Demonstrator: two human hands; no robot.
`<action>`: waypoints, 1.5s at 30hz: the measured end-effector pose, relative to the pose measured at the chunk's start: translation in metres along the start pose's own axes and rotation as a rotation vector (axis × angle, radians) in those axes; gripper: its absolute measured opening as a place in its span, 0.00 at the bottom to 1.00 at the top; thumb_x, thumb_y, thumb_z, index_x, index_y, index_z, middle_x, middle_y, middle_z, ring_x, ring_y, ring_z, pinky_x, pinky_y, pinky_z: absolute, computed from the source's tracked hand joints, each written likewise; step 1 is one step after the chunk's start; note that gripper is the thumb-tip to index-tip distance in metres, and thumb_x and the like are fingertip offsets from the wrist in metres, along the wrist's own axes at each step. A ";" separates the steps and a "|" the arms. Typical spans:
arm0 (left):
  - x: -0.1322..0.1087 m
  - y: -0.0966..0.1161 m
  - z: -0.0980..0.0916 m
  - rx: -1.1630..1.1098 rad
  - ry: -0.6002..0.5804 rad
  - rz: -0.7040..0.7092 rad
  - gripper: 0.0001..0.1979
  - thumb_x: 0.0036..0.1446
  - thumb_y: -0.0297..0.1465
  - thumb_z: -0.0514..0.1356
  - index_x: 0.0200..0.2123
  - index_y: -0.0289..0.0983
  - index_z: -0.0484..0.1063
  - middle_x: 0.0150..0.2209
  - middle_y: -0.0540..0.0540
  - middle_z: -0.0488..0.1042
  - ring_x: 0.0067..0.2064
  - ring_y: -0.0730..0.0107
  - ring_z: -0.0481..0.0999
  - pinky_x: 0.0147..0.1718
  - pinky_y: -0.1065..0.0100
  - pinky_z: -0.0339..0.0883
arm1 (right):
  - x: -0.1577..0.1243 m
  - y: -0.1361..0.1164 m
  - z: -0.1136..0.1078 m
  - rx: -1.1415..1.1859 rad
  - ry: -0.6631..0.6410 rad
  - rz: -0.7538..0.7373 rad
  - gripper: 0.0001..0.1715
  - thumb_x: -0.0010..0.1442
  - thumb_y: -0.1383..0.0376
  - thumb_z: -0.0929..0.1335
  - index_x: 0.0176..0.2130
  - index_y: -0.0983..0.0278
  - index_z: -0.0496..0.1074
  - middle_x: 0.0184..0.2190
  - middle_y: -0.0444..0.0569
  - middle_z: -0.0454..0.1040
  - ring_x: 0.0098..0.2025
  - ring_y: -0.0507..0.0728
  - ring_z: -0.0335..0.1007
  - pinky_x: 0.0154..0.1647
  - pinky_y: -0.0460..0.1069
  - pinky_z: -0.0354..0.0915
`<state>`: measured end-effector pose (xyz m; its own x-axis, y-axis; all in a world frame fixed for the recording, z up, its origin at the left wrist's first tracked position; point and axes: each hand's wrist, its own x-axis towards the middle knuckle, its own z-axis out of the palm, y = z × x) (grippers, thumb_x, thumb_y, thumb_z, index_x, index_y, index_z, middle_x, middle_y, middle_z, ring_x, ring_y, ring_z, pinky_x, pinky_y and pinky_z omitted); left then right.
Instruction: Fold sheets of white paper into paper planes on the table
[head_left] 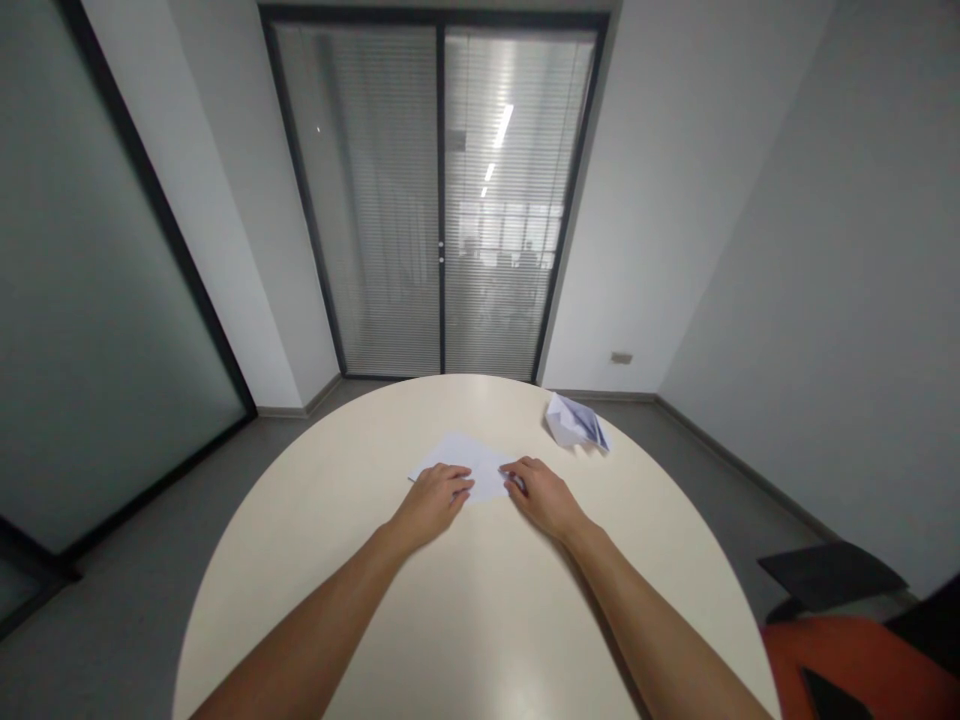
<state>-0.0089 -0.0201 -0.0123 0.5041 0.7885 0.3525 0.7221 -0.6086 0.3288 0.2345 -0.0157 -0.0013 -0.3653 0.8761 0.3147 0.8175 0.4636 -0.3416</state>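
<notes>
A white sheet of paper (466,455) lies on the table in front of me, one corner pointing away. My left hand (439,497) rests on its left part, fingers stretched out and pressing it down. At the right corner, my right hand (538,490) has its fingers bent and drawn together on the paper's edge, where a small shaded piece shows beneath them. Part of the sheet is hidden under both hands. Beyond my right hand stands a folded paper piece (574,420), white with shaded creases.
The round cream table (465,620) has its far rim near the glass doors with blinds (442,200). An orange and black chair (855,660) stands at the lower right, close to the table's edge. White walls (810,300) and a frosted panel (97,300) flank the room.
</notes>
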 end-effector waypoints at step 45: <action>-0.005 0.017 -0.011 0.119 -0.098 0.068 0.21 0.67 0.36 0.51 0.61 0.45 0.68 0.59 0.41 0.70 0.59 0.54 0.65 0.57 0.51 0.60 | -0.002 -0.005 0.002 0.015 -0.053 -0.325 0.20 0.68 0.62 0.63 0.56 0.63 0.73 0.56 0.54 0.74 0.61 0.61 0.66 0.66 0.60 0.57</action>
<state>-0.0043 -0.0360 0.0013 0.5935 0.7541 0.2811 0.7328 -0.6508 0.1986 0.2301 -0.0195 -0.0023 -0.6286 0.6876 0.3634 0.6478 0.7215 -0.2444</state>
